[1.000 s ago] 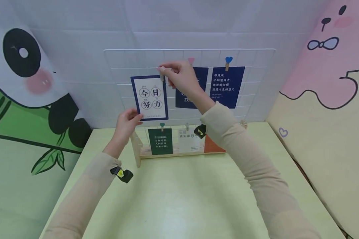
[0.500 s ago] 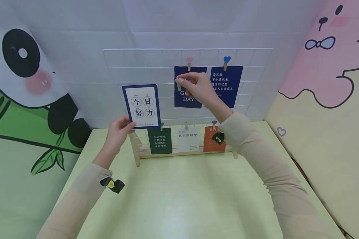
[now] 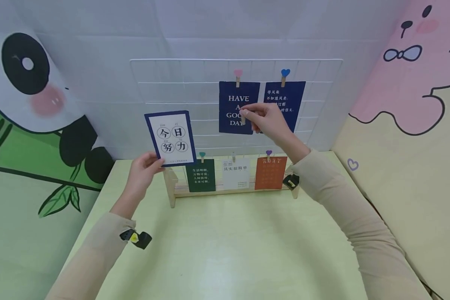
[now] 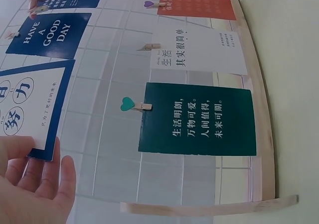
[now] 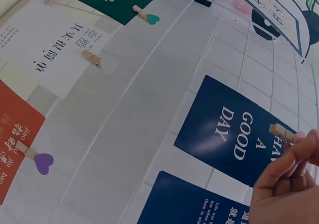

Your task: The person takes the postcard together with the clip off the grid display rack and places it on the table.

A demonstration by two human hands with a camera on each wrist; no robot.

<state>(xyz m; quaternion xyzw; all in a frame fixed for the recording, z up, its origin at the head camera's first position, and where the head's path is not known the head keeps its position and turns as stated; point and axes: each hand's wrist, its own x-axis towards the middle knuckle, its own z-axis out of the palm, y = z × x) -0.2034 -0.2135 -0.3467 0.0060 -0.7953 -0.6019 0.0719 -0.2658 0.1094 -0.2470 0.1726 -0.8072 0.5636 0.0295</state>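
Observation:
My left hand (image 3: 139,177) pinches the lower left corner of a white card with a blue border (image 3: 174,139), held in front of the wire grid (image 3: 165,92). Thumb in front and fingers behind, that grip also shows in the left wrist view. Between thumb and fingertips, my right hand (image 3: 268,121) pinches a small wooden clothespin (image 5: 282,132). It hovers before the blue "HAVE A GOOD DAY" card (image 3: 228,118), which hangs from a pink heart clothespin (image 3: 238,77). Beside it another blue card (image 3: 298,96) hangs from a blue heart clothespin (image 3: 285,76), partly hidden by my right hand.
Lower on the grid hang a green card (image 3: 200,177), a white card (image 3: 235,175) and an orange card (image 3: 271,174), each on a clothespin. A wooden stand (image 3: 169,189) holds the grid on the pale table (image 3: 217,241). Cartoon-printed cloth (image 3: 56,150) surrounds it.
The white blue-bordered card has come away from the upper grid, moving down and left with my left hand. My right hand has moved right and down, carrying the clothespin.

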